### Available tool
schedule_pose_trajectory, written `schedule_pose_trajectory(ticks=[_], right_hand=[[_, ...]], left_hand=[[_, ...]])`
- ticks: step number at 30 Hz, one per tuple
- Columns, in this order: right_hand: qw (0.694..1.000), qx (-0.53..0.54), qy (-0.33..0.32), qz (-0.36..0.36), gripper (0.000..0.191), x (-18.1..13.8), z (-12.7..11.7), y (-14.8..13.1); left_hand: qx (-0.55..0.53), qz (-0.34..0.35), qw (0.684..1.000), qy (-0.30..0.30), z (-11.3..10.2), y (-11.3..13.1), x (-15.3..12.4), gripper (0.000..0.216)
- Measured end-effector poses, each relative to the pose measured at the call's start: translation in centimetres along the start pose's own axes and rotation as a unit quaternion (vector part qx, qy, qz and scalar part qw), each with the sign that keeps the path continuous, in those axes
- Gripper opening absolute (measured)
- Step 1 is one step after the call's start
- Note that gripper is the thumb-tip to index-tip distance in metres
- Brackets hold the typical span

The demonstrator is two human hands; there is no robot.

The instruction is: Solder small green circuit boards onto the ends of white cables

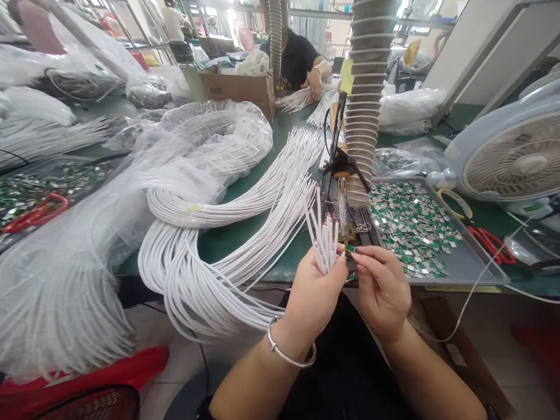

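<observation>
My left hand is closed around a bunch of white cables, their cut ends standing up with reddish tips. Its thumb and finger pinch one cable end near the hot end of a soldering iron, which is clamped pointing down. Close beside it, my right hand is closed in a pinch. A thin grey wire, which looks like solder wire, runs into that hand from the right. A small green piece shows between the two hands' fingertips; what bears it is hidden.
Long bundles of white cables lie to the left, beside plastic-wrapped coils. On the right stand a grey tray of small green circuit boards, red-handled scissors and a fan. A ribbed hose hangs ahead. A co-worker sits opposite.
</observation>
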State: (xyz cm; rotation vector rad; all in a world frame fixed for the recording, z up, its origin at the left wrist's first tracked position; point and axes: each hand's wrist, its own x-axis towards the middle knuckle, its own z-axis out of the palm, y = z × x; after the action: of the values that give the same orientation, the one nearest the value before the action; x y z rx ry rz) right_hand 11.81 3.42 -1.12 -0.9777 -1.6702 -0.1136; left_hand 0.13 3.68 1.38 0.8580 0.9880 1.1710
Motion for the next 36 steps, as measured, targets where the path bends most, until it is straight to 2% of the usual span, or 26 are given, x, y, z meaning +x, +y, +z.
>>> schedule_pose_trajectory(ticks=[36], right_hand=[[1.000, -0.005, 0.004, 0.014, 0.026, -0.26, 0.22, -0.01]], left_hand=[[-0.002, -0.006, 1.000, 0.009, -0.02, 0.11, 0.10, 0.011]])
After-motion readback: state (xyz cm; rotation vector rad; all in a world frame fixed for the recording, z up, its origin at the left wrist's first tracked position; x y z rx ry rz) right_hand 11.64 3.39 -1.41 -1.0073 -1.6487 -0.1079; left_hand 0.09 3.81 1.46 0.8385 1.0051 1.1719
